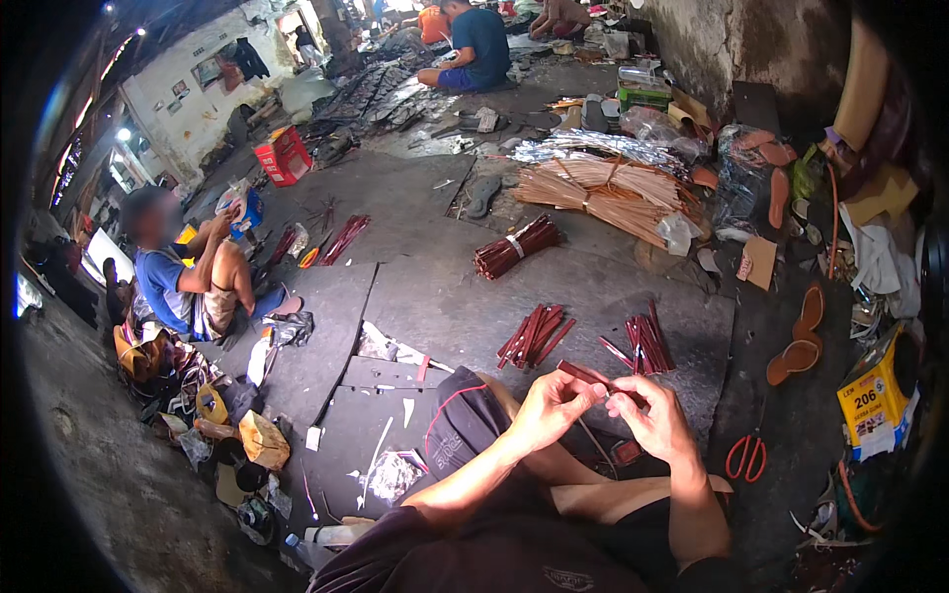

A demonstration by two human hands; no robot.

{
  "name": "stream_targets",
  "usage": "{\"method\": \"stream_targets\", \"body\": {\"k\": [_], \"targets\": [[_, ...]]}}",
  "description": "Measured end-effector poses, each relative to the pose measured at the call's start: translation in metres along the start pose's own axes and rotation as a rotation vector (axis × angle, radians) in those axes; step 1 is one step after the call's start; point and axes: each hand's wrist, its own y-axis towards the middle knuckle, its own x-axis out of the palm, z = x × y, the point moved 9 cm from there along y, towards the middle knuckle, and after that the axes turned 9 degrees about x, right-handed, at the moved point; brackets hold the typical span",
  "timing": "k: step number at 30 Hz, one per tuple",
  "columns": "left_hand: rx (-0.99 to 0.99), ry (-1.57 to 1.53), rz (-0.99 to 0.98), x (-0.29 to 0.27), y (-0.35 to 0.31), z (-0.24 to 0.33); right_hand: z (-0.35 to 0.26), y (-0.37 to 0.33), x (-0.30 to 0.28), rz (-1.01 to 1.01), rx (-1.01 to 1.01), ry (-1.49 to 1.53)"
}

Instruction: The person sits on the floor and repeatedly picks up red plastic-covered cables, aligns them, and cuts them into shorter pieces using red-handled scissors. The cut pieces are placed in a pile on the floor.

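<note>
Above my folded legs, my left hand [556, 407] pinches a dark red strip [581, 373] between thumb and fingers. My right hand [649, 417] is closed on the same strip's other end, close beside the left; its fingers partly cover the piece. A thin pale strand [598, 447] hangs below the hands. Just beyond them on the floor lie two loose piles of dark red strips, one at the left [535, 336] and another at the right [647, 339]. Farther off rests a bundle of dark red strips [516, 247], tied with a pale band.
Orange-handled scissors [746, 458] lie right of my knee, near brown sandals [797, 346] and a yellow container [877, 395]. Large tan strip bundles [603, 193] lie farther back. A person [188, 262] sits at left; another person [479, 49] sits at the back. Scraps [262, 440] line the left.
</note>
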Motion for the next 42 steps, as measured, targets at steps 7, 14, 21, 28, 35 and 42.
{"method": "stream_targets", "body": {"k": [7,14,21,28,35,42], "targets": [[-0.013,0.026,-0.111,0.018,0.017,-0.005,0.008,0.003,-0.017,0.087,-0.022,-0.02],[0.178,0.249,-0.119,0.024,0.018,0.024,0.016,-0.002,-0.017,0.169,0.013,-0.026],[-0.013,0.03,-0.011,0.012,0.014,0.002,-0.022,-0.003,-0.021,0.273,-0.222,-0.246],[-0.093,-0.107,0.032,0.01,0.01,-0.008,-0.026,-0.004,-0.022,0.195,-0.159,-0.112],[-0.071,-0.124,0.04,0.013,0.011,-0.002,-0.02,-0.006,-0.023,0.194,-0.14,-0.092],[-0.031,-0.121,0.051,0.013,0.009,-0.001,-0.028,-0.008,-0.019,0.196,-0.237,-0.167]]}}
